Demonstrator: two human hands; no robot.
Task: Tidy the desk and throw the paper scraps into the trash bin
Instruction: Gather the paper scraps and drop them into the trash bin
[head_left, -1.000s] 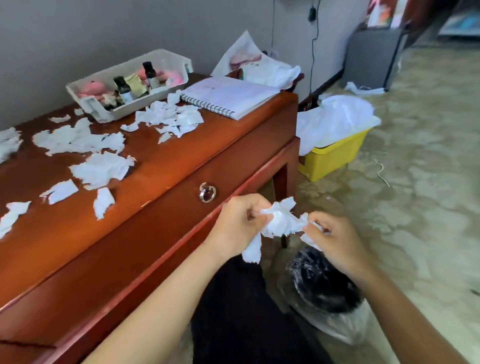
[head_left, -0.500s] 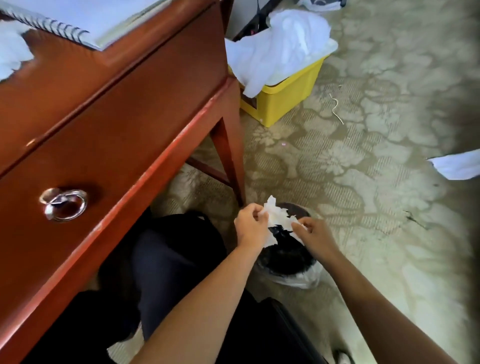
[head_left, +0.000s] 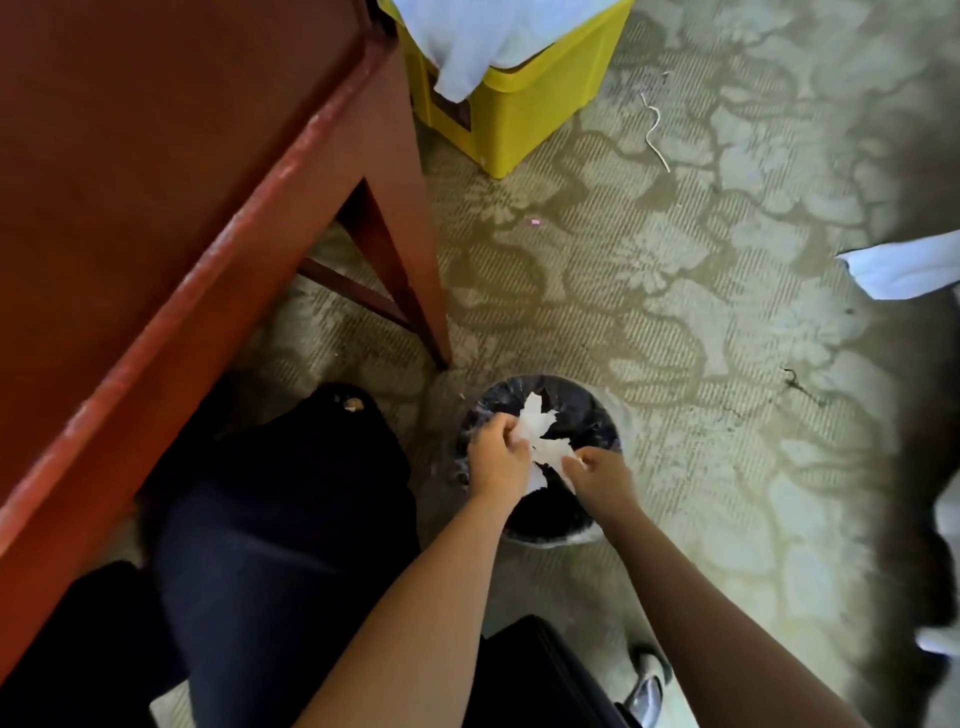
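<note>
No brand, label or legible writing anywhere in view. Held directly over the trash bin (head_left: 550, 410): a crumpled wad of white paper scraps (head_left: 540, 431), torn and ragged at the edges, one pointed shred standing up toward the bin's far rim. Left hand (head_left: 496, 460) pinched shut on the wad's left side; right hand (head_left: 602, 475) closed on its right side, each grip tight on the paper, fingertips nearly meeting across it. Bin round and small, lined with a glossy black bag, clear plastic showing at the rim, standing on patterned beige-green carpet (head_left: 649, 270). Just left of the bin, dark-trousered knees (head_left: 280, 509); beyond its far-left edge, the tapered leg of the red-brown wooden counter (head_left: 171, 171). Well beyond the bin, at top, a yellow box (head_left: 511, 104) draped with white sheeting. Well to the bin's right, a loose white sheet (head_left: 904, 267) at the frame edge.
</note>
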